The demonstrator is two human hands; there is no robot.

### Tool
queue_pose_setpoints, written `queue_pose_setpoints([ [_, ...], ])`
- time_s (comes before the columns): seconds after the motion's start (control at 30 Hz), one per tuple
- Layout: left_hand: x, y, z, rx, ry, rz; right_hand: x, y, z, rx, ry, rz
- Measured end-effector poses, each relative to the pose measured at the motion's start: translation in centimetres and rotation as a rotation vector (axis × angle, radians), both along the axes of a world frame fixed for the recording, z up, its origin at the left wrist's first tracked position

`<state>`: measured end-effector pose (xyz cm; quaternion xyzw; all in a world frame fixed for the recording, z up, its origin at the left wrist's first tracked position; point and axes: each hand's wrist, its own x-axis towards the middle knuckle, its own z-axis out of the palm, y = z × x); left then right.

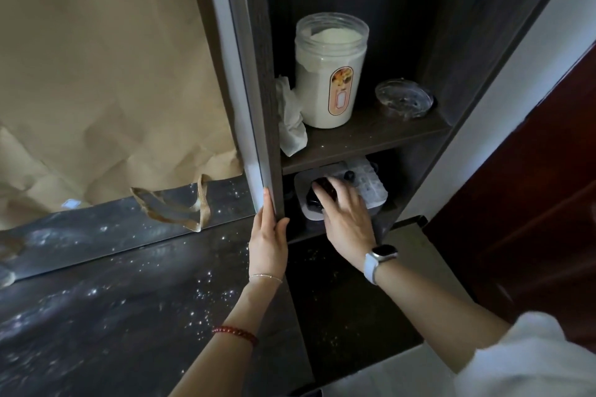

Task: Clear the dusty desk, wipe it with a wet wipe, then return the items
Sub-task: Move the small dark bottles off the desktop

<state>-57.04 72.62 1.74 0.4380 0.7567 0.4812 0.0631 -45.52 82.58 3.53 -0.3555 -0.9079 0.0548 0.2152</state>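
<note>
Right hand (346, 219) reaches into the lower shelf compartment, fingers (325, 195) spread flat over a small dark object (317, 192) on a white tray (301, 184); grip unclear. Left hand (267, 235) holds the cabinet's upright panel (258, 90), fingers straight, thumb round its edge.

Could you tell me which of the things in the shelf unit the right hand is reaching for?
The white tray on the lower shelf: the right hand rests on it. The powder jar, crumpled tissue and glass dish sit on the upper shelf.
</note>
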Motion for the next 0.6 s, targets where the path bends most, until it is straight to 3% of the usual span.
queue_pose_setpoints([
  [0.1, 0.1, 0.0, 0.0, -0.004, -0.013, 0.017, 0.7, -0.9, -0.8, 0.151, -0.101, 0.073],
  [0.47, 0.6, -0.1, 0.7, -0.051, -0.012, 0.052, 1.2, 3.1, 0.5, 0.204, -0.352, 0.199],
  [0.6, 0.4, -0.2, 0.8, -0.088, -0.031, 0.032, 1.3, 2.6, 0.4, 0.152, -0.293, 0.196],
])
